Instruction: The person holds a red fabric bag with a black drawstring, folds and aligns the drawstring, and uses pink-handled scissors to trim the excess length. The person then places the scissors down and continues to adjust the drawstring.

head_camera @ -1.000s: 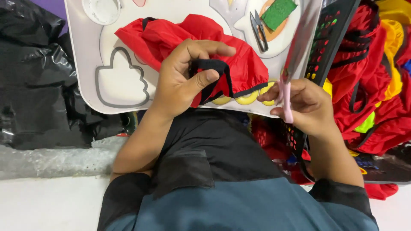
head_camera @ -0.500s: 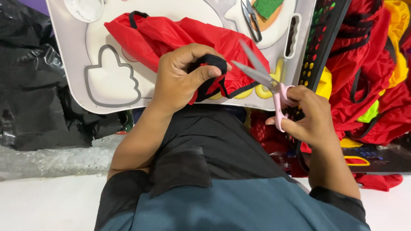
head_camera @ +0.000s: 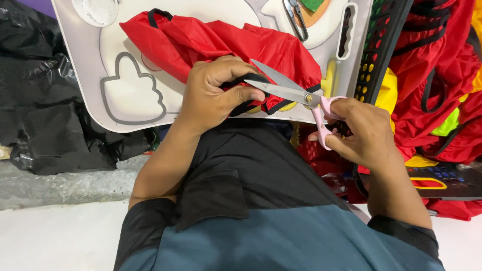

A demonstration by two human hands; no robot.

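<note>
Two hands over white tray (head_camera: 80, 65) | black plastic sheeting (head_camera: 35, 100) | white floor (head_camera: 55, 236)

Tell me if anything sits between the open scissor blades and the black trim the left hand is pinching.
Nothing visible does. The scissors, held in the right hand, point their open blades straight at the black trim pinched by the left hand; the thumb lies right beside the lower blade's tip.

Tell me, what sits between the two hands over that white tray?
In the head view, the open steel blades of the pink-handled scissors span the gap from the right hand to the left hand, which pinches black-trimmed red fabric.
</note>
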